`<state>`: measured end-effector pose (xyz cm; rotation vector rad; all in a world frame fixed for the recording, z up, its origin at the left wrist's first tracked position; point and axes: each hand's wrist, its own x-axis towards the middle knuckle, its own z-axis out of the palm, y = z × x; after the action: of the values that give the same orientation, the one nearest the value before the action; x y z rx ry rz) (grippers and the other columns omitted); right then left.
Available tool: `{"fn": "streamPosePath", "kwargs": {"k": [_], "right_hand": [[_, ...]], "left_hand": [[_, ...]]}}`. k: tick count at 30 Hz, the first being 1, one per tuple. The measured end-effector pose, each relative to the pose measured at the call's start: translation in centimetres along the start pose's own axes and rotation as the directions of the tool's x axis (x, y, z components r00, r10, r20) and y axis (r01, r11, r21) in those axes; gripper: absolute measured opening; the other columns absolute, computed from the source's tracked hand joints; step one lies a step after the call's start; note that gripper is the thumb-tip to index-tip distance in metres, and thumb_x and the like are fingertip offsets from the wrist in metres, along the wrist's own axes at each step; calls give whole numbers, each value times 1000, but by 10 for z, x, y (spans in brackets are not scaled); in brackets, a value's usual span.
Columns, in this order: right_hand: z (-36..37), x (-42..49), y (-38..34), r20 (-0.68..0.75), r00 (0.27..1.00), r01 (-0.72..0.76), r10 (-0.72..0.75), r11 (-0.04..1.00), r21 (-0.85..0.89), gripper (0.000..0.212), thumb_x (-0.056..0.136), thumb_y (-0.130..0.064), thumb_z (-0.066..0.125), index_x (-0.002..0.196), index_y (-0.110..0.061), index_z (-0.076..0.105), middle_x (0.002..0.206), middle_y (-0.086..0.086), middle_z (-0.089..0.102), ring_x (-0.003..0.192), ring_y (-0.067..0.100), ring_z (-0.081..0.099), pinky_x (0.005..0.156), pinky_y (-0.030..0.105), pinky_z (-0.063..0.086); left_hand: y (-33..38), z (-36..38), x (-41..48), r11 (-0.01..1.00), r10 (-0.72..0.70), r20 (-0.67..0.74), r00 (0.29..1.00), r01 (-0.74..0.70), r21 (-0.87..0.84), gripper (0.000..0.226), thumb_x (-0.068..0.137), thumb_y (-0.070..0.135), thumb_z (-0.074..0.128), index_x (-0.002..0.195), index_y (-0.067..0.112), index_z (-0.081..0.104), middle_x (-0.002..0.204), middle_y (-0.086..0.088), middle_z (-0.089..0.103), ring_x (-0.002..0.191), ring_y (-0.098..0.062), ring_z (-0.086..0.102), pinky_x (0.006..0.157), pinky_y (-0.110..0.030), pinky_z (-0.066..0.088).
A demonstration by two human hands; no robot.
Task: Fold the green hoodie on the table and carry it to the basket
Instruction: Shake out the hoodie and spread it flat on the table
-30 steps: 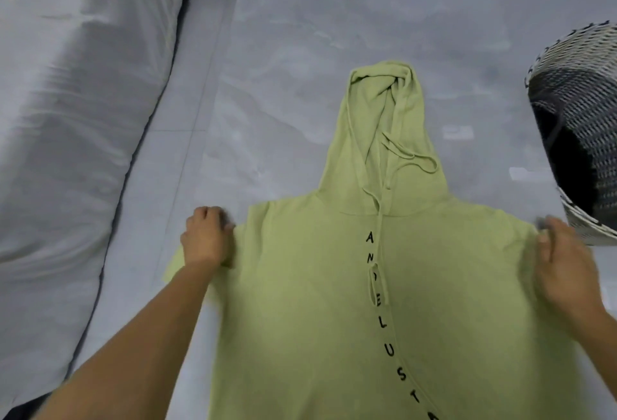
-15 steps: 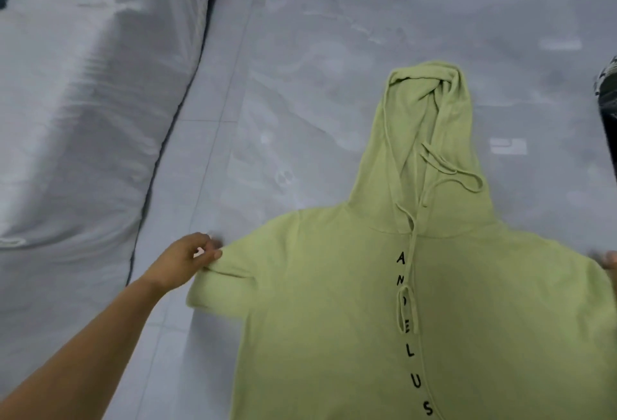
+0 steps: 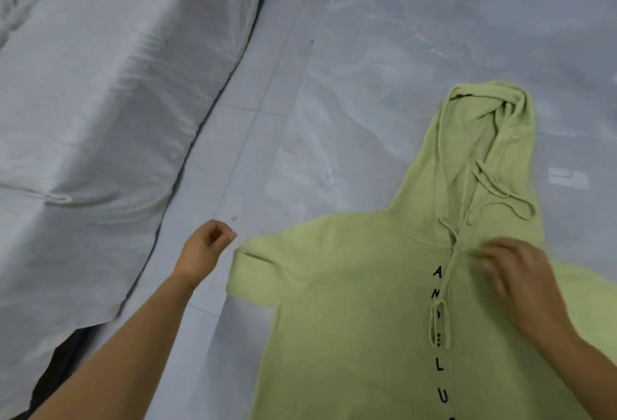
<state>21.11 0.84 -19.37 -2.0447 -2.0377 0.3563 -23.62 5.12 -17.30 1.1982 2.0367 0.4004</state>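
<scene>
Left grip [image 3: 208, 246] hangs just left of the folded-in sleeve edge of the green hoodie [image 3: 360, 302], fingers loosely curled and pinching nothing, apart from the cloth. Right grip [image 3: 516, 272] is blurred over the hoodie's chest near the drawstring [image 3: 452, 259]; whether it pinches fabric cannot be told. Face up on the grey surface [image 3: 417, 35], the hoodie lies with its hood pointing far. White bedding [image 3: 100, 102] lies left.

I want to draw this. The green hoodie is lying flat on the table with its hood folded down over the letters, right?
Not quite. In the head view the green hoodie does lie flat on the table, but its hood is stretched out away from the body, not folded down. The black letters show below it, partly crossed by the drawstring.
</scene>
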Motion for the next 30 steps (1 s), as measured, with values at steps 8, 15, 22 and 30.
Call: {"fn": "streamPosePath", "kwargs": {"k": [8,15,22,30], "right_hand": [[69,69,-201,109,940,267,-323,897,351,36,81,-28,41,93,-9,70,99,9,68,89,32,63,78,38,50],[103,82,-255,443,817,341,-369,929,145,33,88,-40,50,113,-21,60,115,5,56,113,25,47,93,34,29],[106,89,-256,113,944,227,-310,860,458,43,81,-46,31,78,-12,58,79,5,55,78,28,51,72,35,32],[116,49,-244,20,917,381,-400,886,264,43,90,-34,36,121,-6,48,128,16,54,116,25,43,99,36,32]], "left_hand": [[-14,46,-7,721,-659,101,746,664,-199,71,95,52,26,133,-7,39,141,-23,40,126,-37,42,105,-42,35],[-35,42,-4,246,-738,199,644,532,-810,30,86,11,64,111,-4,58,110,-14,59,88,-25,53,79,-37,47],[-68,27,-58,189,-758,-67,649,121,-974,24,86,1,59,100,10,43,86,-5,50,70,-16,53,66,-24,49],[-81,41,-68,814,-519,-451,726,261,-518,36,88,7,57,122,3,45,122,-11,42,103,-21,48,92,-35,42]]}}
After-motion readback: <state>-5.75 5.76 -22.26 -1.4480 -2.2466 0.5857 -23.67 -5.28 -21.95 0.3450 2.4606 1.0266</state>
